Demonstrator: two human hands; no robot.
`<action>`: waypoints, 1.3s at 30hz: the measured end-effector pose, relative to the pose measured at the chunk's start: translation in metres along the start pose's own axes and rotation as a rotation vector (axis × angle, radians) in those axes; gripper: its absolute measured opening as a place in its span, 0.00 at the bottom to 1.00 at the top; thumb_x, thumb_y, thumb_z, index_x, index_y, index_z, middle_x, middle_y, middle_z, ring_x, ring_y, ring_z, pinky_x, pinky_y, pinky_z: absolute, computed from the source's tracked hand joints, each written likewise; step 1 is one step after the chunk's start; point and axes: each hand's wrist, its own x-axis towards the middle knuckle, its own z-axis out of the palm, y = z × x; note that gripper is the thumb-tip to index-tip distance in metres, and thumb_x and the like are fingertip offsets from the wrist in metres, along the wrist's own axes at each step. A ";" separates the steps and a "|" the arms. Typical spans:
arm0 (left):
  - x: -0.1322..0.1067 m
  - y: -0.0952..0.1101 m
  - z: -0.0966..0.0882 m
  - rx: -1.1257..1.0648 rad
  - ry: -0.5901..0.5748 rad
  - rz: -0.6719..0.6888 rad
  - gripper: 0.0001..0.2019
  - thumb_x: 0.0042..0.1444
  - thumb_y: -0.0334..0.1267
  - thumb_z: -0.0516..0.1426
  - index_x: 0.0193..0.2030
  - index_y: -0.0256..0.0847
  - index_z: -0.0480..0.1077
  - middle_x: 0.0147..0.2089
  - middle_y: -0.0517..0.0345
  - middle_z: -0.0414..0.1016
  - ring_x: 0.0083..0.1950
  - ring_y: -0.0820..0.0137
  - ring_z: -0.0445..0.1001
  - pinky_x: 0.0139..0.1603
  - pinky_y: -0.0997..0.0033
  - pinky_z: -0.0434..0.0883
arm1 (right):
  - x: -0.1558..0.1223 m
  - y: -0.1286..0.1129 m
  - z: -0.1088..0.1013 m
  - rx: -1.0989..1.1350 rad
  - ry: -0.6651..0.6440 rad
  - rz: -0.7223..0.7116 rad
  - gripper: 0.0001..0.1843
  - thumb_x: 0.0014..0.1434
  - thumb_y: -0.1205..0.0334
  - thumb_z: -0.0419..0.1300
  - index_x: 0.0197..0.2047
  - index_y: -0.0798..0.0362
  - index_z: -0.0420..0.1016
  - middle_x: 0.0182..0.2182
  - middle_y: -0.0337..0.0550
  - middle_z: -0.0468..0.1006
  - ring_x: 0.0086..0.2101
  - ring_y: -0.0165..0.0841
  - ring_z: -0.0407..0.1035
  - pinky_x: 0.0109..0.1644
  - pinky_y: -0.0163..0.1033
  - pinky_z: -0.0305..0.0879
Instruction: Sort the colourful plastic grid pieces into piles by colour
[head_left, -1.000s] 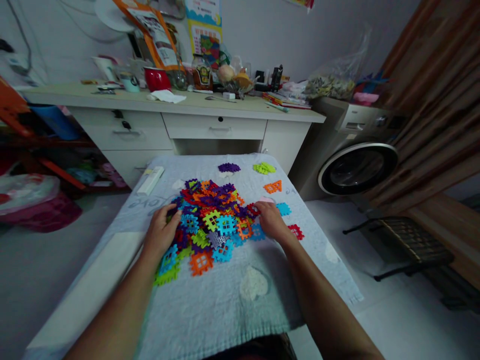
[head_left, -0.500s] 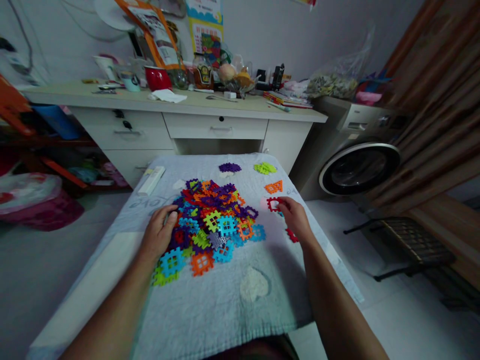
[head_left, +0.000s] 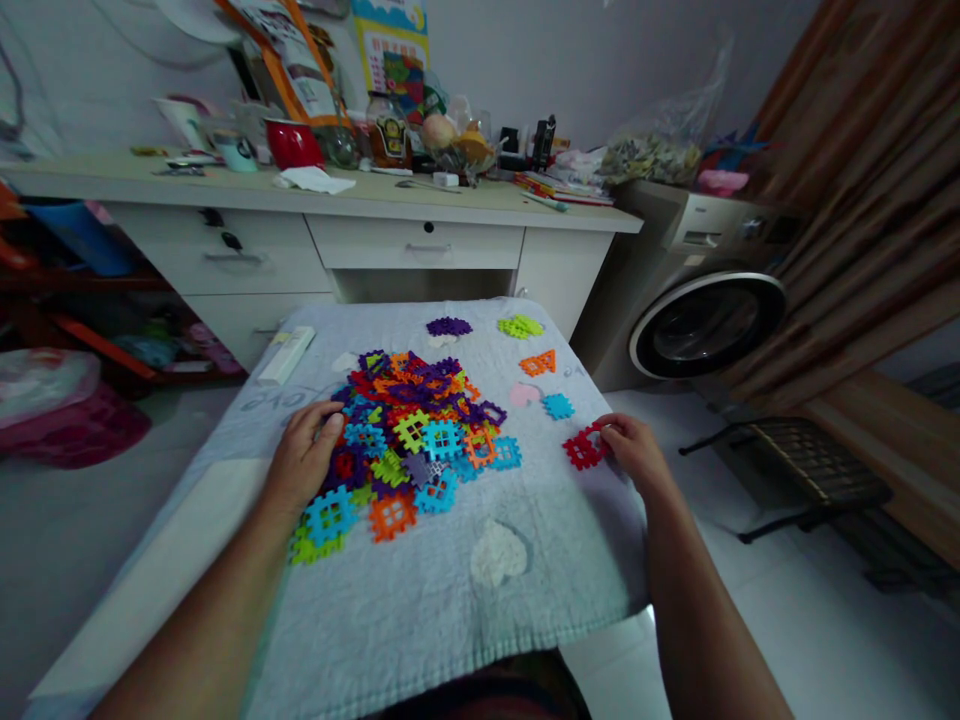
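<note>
A heap of plastic interlocking building tiles (head_left: 442, 440) in purple, orange, blue, green and red lies on the cloth-covered table (head_left: 450, 600). At the heap's left edge rests my left hand (head_left: 304, 450), its thumb and fingers slightly apart, with no tile visibly gripped. My right hand (head_left: 634, 450) pinches a red tile (head_left: 598, 437) over the table's right side. That tile overlaps another red tile (head_left: 577, 452), and whether they touch is unclear. Behind them are a blue tile (head_left: 558, 406), orange tiles (head_left: 538, 363), a green group (head_left: 520, 327) and a purple group (head_left: 449, 327).
A long white box (head_left: 286, 355) lies at the table's back left. Beyond the table stands a white desk (head_left: 420, 240) with a red pot (head_left: 294, 145) and jars on it. A washing machine (head_left: 705, 300) and a woven stool (head_left: 810, 460) are to the right.
My right hand has moved the red tile right and toward me, onto or above the other red tile. The blue tile is now uncovered. My left hand stays by the heap; the view has shifted slightly.
</note>
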 end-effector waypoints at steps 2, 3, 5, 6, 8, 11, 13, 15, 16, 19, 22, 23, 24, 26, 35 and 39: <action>0.000 0.000 0.000 0.006 -0.006 -0.007 0.22 0.60 0.56 0.48 0.49 0.43 0.71 0.53 0.51 0.71 0.58 0.57 0.68 0.64 0.53 0.62 | -0.002 0.000 0.003 -0.160 0.065 -0.048 0.14 0.48 0.59 0.53 0.34 0.54 0.76 0.21 0.39 0.73 0.24 0.32 0.65 0.29 0.35 0.57; 0.000 0.000 0.000 0.007 -0.008 -0.010 0.22 0.60 0.56 0.48 0.49 0.43 0.71 0.53 0.51 0.71 0.58 0.57 0.68 0.64 0.53 0.62 | -0.002 0.000 0.004 -0.229 0.096 -0.076 0.14 0.48 0.60 0.52 0.34 0.54 0.76 0.23 0.40 0.74 0.25 0.32 0.66 0.31 0.36 0.58; -0.001 0.000 -0.001 0.005 -0.009 -0.018 0.22 0.60 0.56 0.48 0.49 0.43 0.71 0.53 0.51 0.71 0.58 0.57 0.68 0.64 0.53 0.62 | -0.003 -0.001 0.007 -0.335 0.145 -0.122 0.13 0.48 0.60 0.52 0.33 0.53 0.76 0.26 0.42 0.76 0.28 0.34 0.68 0.35 0.37 0.60; -0.001 0.000 -0.001 0.003 -0.007 -0.022 0.22 0.60 0.56 0.48 0.49 0.43 0.70 0.53 0.51 0.70 0.58 0.57 0.68 0.64 0.53 0.62 | -0.003 -0.001 0.008 -0.375 0.166 -0.140 0.12 0.49 0.60 0.53 0.32 0.53 0.76 0.28 0.43 0.76 0.30 0.34 0.68 0.36 0.38 0.60; -0.001 -0.001 -0.001 0.003 -0.008 -0.027 0.22 0.60 0.56 0.48 0.50 0.43 0.70 0.53 0.51 0.70 0.58 0.57 0.68 0.64 0.53 0.62 | -0.003 0.001 0.010 -0.440 0.203 -0.167 0.11 0.50 0.60 0.53 0.32 0.54 0.75 0.30 0.45 0.76 0.31 0.34 0.68 0.39 0.39 0.61; 0.000 -0.001 -0.001 0.013 -0.018 -0.030 0.22 0.60 0.55 0.49 0.50 0.43 0.70 0.53 0.51 0.70 0.59 0.57 0.67 0.64 0.53 0.62 | -0.003 0.005 0.011 -0.478 0.258 -0.211 0.11 0.51 0.60 0.53 0.32 0.54 0.75 0.32 0.47 0.74 0.31 0.35 0.67 0.41 0.40 0.62; 0.001 0.000 -0.001 0.014 -0.018 -0.030 0.22 0.60 0.56 0.48 0.50 0.42 0.70 0.53 0.50 0.70 0.59 0.57 0.67 0.64 0.53 0.61 | -0.003 0.004 0.011 -0.468 0.309 -0.255 0.11 0.52 0.60 0.53 0.32 0.55 0.75 0.32 0.47 0.74 0.32 0.36 0.67 0.43 0.42 0.62; 0.001 0.002 -0.001 0.007 -0.014 -0.025 0.23 0.60 0.56 0.48 0.50 0.42 0.70 0.53 0.50 0.70 0.59 0.57 0.67 0.64 0.53 0.62 | -0.002 -0.002 0.012 -0.438 0.355 -0.315 0.11 0.52 0.61 0.53 0.33 0.55 0.75 0.33 0.48 0.74 0.33 0.37 0.67 0.45 0.44 0.62; 0.001 0.003 -0.001 0.003 -0.014 -0.020 0.22 0.60 0.56 0.48 0.49 0.42 0.70 0.53 0.50 0.70 0.59 0.57 0.67 0.65 0.53 0.62 | -0.002 -0.008 0.013 -0.416 0.361 -0.347 0.11 0.52 0.61 0.53 0.34 0.55 0.75 0.33 0.48 0.74 0.34 0.38 0.67 0.45 0.45 0.62; 0.001 0.005 -0.002 -0.004 -0.017 -0.009 0.21 0.60 0.55 0.48 0.49 0.43 0.70 0.53 0.51 0.71 0.59 0.58 0.68 0.65 0.52 0.62 | -0.002 -0.036 0.023 -0.346 0.227 -0.442 0.09 0.53 0.62 0.54 0.35 0.54 0.75 0.33 0.46 0.75 0.35 0.37 0.68 0.46 0.43 0.63; 0.001 0.003 -0.001 -0.003 -0.016 -0.010 0.20 0.60 0.54 0.49 0.49 0.44 0.70 0.54 0.51 0.70 0.59 0.58 0.68 0.65 0.53 0.62 | -0.003 -0.069 0.041 -0.317 -0.044 -0.550 0.09 0.55 0.64 0.55 0.38 0.52 0.75 0.36 0.46 0.76 0.38 0.37 0.69 0.47 0.42 0.64; 0.001 0.002 -0.001 -0.004 -0.016 -0.009 0.20 0.61 0.54 0.49 0.50 0.44 0.70 0.54 0.51 0.70 0.59 0.58 0.67 0.65 0.53 0.62 | -0.004 -0.078 0.048 -0.320 -0.111 -0.586 0.09 0.56 0.65 0.56 0.39 0.52 0.75 0.38 0.46 0.76 0.40 0.37 0.69 0.48 0.42 0.63; 0.000 0.001 0.000 -0.003 -0.017 -0.009 0.21 0.61 0.54 0.49 0.50 0.43 0.70 0.55 0.50 0.70 0.59 0.58 0.67 0.64 0.53 0.62 | -0.003 -0.086 0.057 -0.326 -0.160 -0.621 0.08 0.56 0.65 0.57 0.40 0.52 0.75 0.39 0.46 0.76 0.41 0.37 0.69 0.50 0.43 0.63; 0.000 -0.001 0.000 -0.002 -0.020 -0.008 0.21 0.60 0.54 0.49 0.50 0.43 0.70 0.55 0.50 0.70 0.59 0.58 0.67 0.64 0.54 0.62 | -0.003 -0.097 0.074 -0.339 -0.211 -0.680 0.08 0.57 0.65 0.58 0.41 0.52 0.75 0.41 0.48 0.76 0.44 0.38 0.69 0.52 0.45 0.62; 0.000 0.003 -0.001 0.002 -0.022 -0.004 0.22 0.59 0.55 0.49 0.49 0.43 0.70 0.54 0.50 0.71 0.59 0.59 0.68 0.64 0.56 0.63 | -0.006 -0.082 0.119 -0.328 -0.218 -0.671 0.13 0.55 0.68 0.59 0.45 0.55 0.75 0.43 0.50 0.72 0.45 0.38 0.65 0.53 0.43 0.62; 0.001 0.006 -0.002 0.000 -0.026 -0.002 0.22 0.59 0.55 0.49 0.49 0.42 0.70 0.53 0.50 0.71 0.58 0.58 0.69 0.64 0.55 0.63 | -0.005 -0.077 0.121 -0.298 -0.202 -0.655 0.10 0.55 0.69 0.58 0.42 0.54 0.76 0.41 0.49 0.72 0.44 0.38 0.65 0.52 0.43 0.62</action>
